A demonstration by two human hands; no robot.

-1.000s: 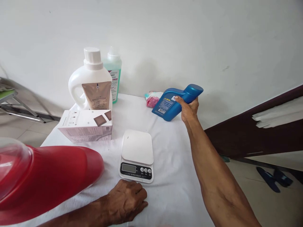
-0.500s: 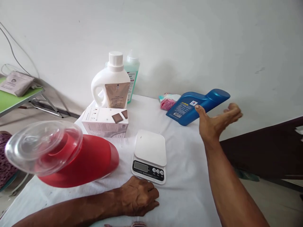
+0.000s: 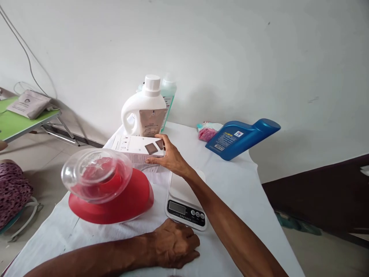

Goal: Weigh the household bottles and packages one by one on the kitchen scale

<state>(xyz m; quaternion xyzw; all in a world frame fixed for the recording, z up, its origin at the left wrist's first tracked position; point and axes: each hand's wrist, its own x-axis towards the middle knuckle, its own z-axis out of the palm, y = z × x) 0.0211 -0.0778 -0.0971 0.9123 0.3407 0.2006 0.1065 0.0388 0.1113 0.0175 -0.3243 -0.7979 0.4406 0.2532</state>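
My right hand (image 3: 170,156) grips the right end of a white printed box (image 3: 134,146), thumb on its front side and fingers at the far top edge. The box rests on the white cloth in front of a white handled jug (image 3: 148,102). Under my right forearm, a white digital kitchen scale (image 3: 186,211) is partly hidden. Close to the scale's front edge, my left hand (image 3: 175,244) lies on the cloth with its fingers curled in and nothing seen in them. A red appliance with a clear bowl-like top (image 3: 98,173) stands left of the scale.
A blue bottle (image 3: 240,138) leans at a tilt at the back right, beside a small pink packet (image 3: 208,131). Behind the jug is a green liquid bottle (image 3: 169,94). A green side table (image 3: 23,119) with a grey pouch (image 3: 29,104) stands left, and a wall closes the back.
My right hand has moved left from beside the blue bottle, where it was open, and has taken hold of the box. My left hand stays curled on the cloth. The view has shifted slightly.
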